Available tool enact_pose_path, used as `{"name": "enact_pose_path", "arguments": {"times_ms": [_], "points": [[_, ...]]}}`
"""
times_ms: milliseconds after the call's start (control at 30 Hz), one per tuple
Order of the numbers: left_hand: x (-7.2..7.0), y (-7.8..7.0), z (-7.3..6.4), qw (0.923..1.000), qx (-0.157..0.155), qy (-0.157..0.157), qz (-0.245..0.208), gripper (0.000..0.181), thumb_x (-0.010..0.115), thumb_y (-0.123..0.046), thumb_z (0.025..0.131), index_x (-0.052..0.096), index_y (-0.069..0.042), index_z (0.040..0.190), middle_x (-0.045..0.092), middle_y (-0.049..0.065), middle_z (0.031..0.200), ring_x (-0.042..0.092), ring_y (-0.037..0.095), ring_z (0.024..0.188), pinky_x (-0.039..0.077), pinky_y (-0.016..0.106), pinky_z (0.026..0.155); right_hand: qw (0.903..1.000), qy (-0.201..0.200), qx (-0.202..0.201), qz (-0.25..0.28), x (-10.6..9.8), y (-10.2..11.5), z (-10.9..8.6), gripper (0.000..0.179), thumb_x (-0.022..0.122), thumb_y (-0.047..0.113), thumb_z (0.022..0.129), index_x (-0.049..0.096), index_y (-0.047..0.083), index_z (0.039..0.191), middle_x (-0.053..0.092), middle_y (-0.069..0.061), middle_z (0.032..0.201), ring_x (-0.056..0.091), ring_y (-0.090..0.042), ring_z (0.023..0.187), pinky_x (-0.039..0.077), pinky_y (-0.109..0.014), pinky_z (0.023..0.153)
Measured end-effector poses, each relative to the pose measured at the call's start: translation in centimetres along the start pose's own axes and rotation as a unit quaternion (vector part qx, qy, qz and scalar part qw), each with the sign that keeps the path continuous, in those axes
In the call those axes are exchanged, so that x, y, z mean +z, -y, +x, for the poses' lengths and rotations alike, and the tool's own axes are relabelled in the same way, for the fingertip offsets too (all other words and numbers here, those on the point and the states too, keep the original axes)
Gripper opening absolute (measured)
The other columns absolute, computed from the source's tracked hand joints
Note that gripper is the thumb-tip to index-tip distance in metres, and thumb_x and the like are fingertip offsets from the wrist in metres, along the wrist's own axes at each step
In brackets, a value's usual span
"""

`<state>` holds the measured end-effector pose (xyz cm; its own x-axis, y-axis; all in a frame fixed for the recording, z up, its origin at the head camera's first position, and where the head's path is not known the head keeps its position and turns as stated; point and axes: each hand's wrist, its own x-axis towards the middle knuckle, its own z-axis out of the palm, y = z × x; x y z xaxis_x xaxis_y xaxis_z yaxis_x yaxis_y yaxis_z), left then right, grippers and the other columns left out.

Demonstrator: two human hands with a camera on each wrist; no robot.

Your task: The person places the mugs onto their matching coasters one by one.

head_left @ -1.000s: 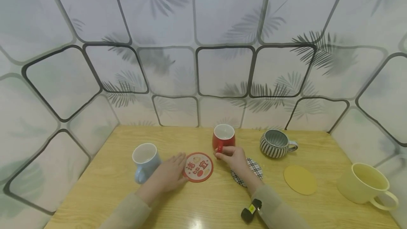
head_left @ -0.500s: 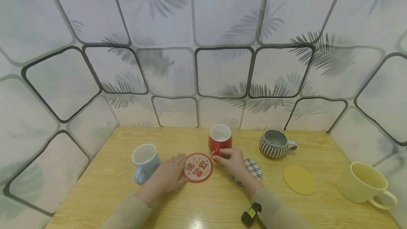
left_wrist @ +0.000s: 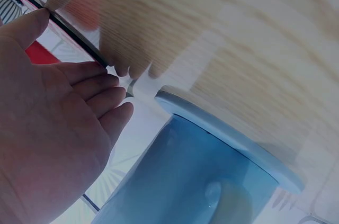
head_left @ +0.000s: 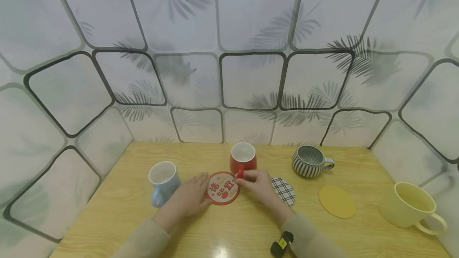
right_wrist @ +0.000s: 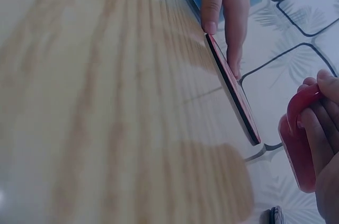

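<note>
My right hand (head_left: pixel 259 186) grips the handle of a red mug (head_left: pixel 248 163) with a white inside, fingers curled round it. In the right wrist view the red mug (right_wrist: pixel 297 155) hangs upright, raised off the table, just right of a round red-rimmed coaster (right_wrist: pixel 233 89). That coaster (head_left: pixel 222 189), printed with red characters, lies flat in the head view. My left hand (head_left: pixel 190 196) rests low on the table, thumb and fingertips touching its left edge with the fingers mostly straight. Left of this hand stands a light blue mug (head_left: pixel 172 184), its base and handle near the wrist.
A plaid coaster (head_left: pixel 284 191) lies partly behind the right wrist. Further right are a striped cup (head_left: pixel 308 166), a yellow coaster (head_left: pixel 337 202) and a pale yellow mug (head_left: pixel 403 208) by the side wall. A patterned backdrop (head_left: pixel 251 86) encloses the wooden table (head_left: pixel 229 226).
My right hand has carried the red mug leftward and a little nearer to me, to the red-rimmed coaster's edge, uncovering more of the plaid coaster. My left hand has stayed in place.
</note>
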<state>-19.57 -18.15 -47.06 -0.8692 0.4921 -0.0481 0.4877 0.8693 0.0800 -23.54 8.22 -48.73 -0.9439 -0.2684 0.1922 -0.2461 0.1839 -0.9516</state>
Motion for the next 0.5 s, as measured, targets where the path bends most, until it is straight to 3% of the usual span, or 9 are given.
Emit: {"name": "enact_pose_path", "arguments": {"times_ms": [167,500], "points": [[0.1,0.0,0.1,1.0000,-0.005,-0.001,0.000,0.076,0.068,-0.042,0.101,0.047,0.009,0.154,0.044,0.025,0.165,0.042,0.040,0.155,0.038,0.050,0.129,0.9998,0.006,0.018,0.009,0.5,0.0,-0.2,0.017,0.080,0.001,0.092,0.080,-0.008,0.106,0.081,-0.025,0.104,0.069,0.004,0.086,0.057,-0.013,0.084],[0.6,0.3,0.2,1.0000,-0.008,-0.001,-0.002,0.077,0.068,-0.042,0.101,0.046,0.008,0.155,0.044,0.024,0.165,0.042,0.039,0.156,0.038,0.050,0.129,0.9995,0.029,0.013,0.008,1.2,0.2,-0.8,0.019,0.081,0.006,0.092,0.081,-0.006,0.107,0.081,-0.023,0.104,0.071,0.001,0.089,0.058,-0.015,0.086]]}}
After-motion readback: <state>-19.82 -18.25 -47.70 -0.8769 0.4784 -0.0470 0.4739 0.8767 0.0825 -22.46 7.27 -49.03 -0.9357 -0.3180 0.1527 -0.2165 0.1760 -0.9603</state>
